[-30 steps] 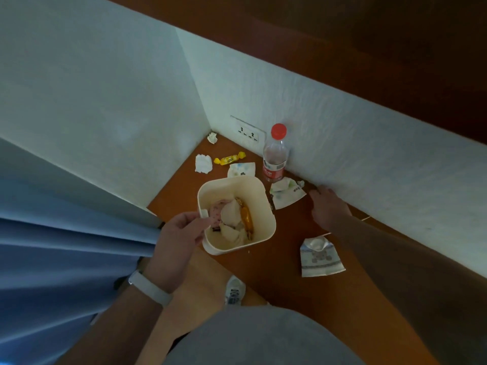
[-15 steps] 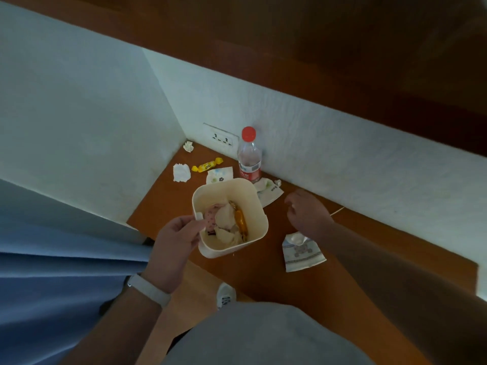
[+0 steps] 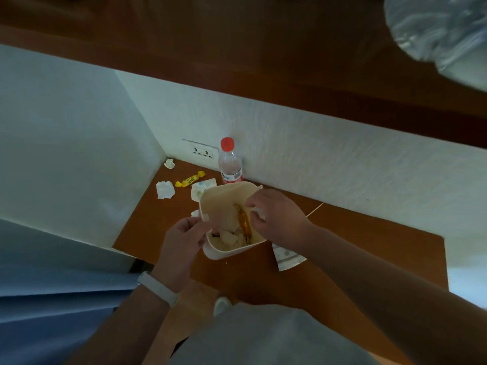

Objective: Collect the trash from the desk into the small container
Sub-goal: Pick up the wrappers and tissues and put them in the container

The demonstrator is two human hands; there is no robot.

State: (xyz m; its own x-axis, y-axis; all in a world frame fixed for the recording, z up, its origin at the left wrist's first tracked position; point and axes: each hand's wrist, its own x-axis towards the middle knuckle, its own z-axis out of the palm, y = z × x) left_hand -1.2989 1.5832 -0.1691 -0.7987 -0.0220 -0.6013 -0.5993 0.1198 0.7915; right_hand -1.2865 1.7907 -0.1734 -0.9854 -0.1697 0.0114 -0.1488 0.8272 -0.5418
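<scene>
A small cream container (image 3: 224,189) stands on the brown desk (image 3: 355,246), holding an orange wrapper (image 3: 243,223) and pale scraps. My left hand (image 3: 181,243) grips its left rim. My right hand (image 3: 279,217) hovers over its right side, fingers pinched on a small white scrap (image 3: 259,212). On the desk behind lie a yellow candy (image 3: 190,179), a crumpled tissue (image 3: 165,189), a smaller wad (image 3: 169,163) in the corner and a flat white wrapper (image 3: 201,188). A printed tissue pack (image 3: 287,258) lies right of the container, partly under my forearm.
A clear bottle with a red cap (image 3: 230,164) stands against the white wall beside a socket (image 3: 201,152). A thin white stick (image 3: 315,209) lies by the wall. Blue fabric (image 3: 52,299) hangs at the left. A plastic bag (image 3: 442,30) shows at top right.
My right hand has come from the desk near the wall, past the tissue pack, to above the container with a white scrap. The left hand has stayed on the rim.
</scene>
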